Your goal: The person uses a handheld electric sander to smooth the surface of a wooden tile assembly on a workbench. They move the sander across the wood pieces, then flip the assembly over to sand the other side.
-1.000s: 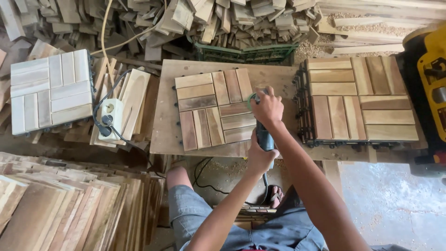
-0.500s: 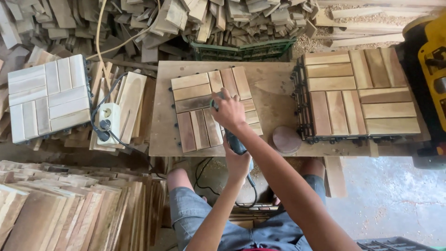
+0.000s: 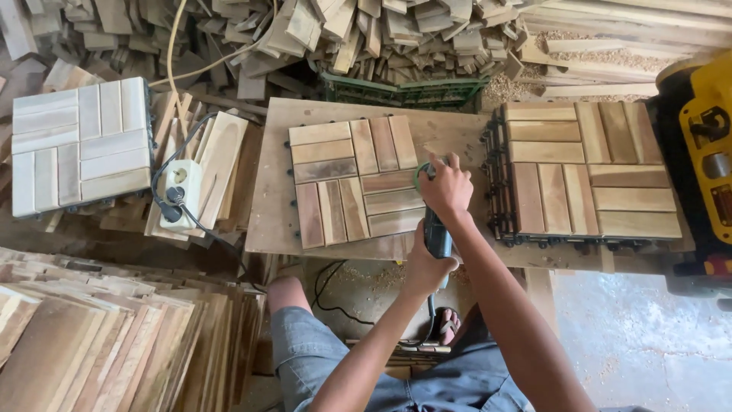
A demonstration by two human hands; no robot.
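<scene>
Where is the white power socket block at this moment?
In the head view, the white socket block lies on the left, on loose wood slats, between the pale tile and the work board.

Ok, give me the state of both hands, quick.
Left hand: closed around the rear handle of the dark green handheld power sander.
Right hand: closed over the sander's front.

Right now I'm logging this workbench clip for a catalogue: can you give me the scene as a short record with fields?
Setting: plywood bench top amid piled wood offcuts
Right hand: on the head of a power sander, at the right edge of the wooden slat tile
Left hand: grips the sander's rear handle
Stack of tiles: right of the bench
Pale tile: far left
Socket block: left of the bench, one plug in
Yellow machine: right edge
</scene>
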